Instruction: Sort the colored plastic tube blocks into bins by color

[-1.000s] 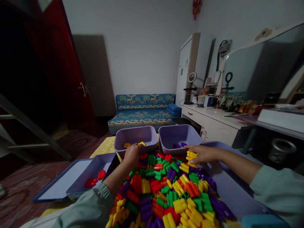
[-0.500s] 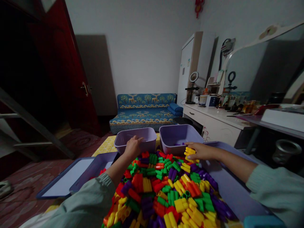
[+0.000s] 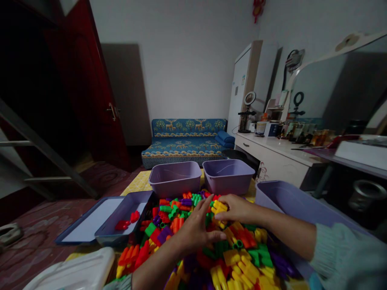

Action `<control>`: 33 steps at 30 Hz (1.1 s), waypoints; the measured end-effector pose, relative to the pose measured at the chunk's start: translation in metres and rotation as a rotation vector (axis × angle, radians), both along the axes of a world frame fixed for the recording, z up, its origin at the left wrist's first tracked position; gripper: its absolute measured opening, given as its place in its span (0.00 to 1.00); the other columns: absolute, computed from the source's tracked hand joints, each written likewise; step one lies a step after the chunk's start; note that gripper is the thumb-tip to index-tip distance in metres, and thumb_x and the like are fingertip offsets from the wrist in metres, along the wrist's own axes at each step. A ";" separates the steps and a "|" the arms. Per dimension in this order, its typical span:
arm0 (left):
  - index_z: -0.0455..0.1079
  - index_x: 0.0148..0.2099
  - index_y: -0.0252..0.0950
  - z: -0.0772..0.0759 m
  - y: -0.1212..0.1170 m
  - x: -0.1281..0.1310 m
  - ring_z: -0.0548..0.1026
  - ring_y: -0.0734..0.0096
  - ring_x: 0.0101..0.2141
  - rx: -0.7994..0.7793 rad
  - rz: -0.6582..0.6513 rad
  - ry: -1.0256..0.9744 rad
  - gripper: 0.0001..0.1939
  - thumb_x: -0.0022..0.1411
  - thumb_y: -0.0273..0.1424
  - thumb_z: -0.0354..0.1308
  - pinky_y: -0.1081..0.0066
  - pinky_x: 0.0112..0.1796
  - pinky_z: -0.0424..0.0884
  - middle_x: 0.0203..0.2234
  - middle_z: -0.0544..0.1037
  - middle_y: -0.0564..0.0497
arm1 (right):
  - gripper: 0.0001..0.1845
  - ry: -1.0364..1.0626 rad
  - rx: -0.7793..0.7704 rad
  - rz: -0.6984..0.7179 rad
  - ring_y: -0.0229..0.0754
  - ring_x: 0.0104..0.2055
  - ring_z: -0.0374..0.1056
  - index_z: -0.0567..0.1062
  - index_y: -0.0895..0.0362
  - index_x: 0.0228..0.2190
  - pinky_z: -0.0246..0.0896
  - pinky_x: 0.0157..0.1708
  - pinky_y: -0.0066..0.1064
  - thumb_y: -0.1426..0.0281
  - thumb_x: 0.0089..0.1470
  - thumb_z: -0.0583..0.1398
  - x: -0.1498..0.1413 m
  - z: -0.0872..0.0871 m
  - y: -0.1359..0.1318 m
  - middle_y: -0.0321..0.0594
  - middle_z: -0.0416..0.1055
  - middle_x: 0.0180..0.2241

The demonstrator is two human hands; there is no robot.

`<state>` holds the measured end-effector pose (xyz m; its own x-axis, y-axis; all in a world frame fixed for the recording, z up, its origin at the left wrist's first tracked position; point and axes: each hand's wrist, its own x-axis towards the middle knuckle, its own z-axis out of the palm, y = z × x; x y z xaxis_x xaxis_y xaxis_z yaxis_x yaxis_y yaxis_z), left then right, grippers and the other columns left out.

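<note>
A heap of red, green, yellow and purple plastic building blocks [image 3: 244,270] covers the middle of the table. My left hand [image 3: 198,229] hovers over or rests on the heap, fingers and thumb apart, with nothing visible in it. Close by on the right, my right hand [image 3: 238,208] pinches a yellow block [image 3: 219,208] made of joined tubes. Behind the hands stand two purple bins, the left bin [image 3: 175,187] and the right bin [image 3: 229,185]; their floors are hidden from this angle. My left forearm covers part of the heap.
At left, a purple-blue bin [image 3: 104,233] holds a few red blocks [image 3: 127,221], beside a white board-like lid [image 3: 86,221]. A white plastic lid [image 3: 81,274] lies front left. Another long purple bin [image 3: 272,189] stands at right. Beyond are a sofa [image 3: 187,149] and a dresser [image 3: 281,151].
My left hand has left the back-left bin and come right and nearer, over the heap. My right hand has shifted left from the back-right bin's edge, still holding the yellow block.
</note>
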<state>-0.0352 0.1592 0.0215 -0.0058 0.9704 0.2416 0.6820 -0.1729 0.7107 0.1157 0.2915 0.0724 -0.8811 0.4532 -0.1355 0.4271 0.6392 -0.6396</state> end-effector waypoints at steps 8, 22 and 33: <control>0.66 0.59 0.38 0.000 0.007 -0.005 0.66 0.57 0.56 0.060 0.095 0.026 0.28 0.59 0.44 0.57 0.60 0.55 0.63 0.57 0.65 0.40 | 0.23 -0.175 0.789 -0.264 0.48 0.51 0.66 0.71 0.57 0.46 0.59 0.46 0.32 0.66 0.47 0.62 -0.003 0.017 0.083 0.47 0.71 0.49; 0.72 0.52 0.39 -0.001 0.018 -0.011 0.70 0.61 0.51 0.042 0.139 -0.016 0.20 0.56 0.28 0.57 0.63 0.53 0.67 0.51 0.71 0.44 | 0.13 -0.420 0.787 -0.242 0.53 0.49 0.70 0.79 0.55 0.33 0.62 0.44 0.37 0.77 0.47 0.58 0.010 -0.012 0.123 0.50 0.76 0.41; 0.50 0.66 0.40 0.006 0.102 0.000 0.51 0.55 0.64 0.263 0.063 0.508 0.34 0.58 0.23 0.52 0.50 0.60 0.52 0.61 0.60 0.43 | 0.31 -0.350 0.406 -0.183 0.46 0.35 0.72 0.78 0.58 0.28 0.64 0.34 0.33 0.48 0.57 0.48 0.014 0.000 0.133 0.46 0.77 0.31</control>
<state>-0.0349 0.2609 0.0273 0.1182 0.8789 0.4621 0.9413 -0.2474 0.2297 0.1299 0.4244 0.0725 -0.7175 0.6706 -0.1884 0.6960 0.7002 -0.1588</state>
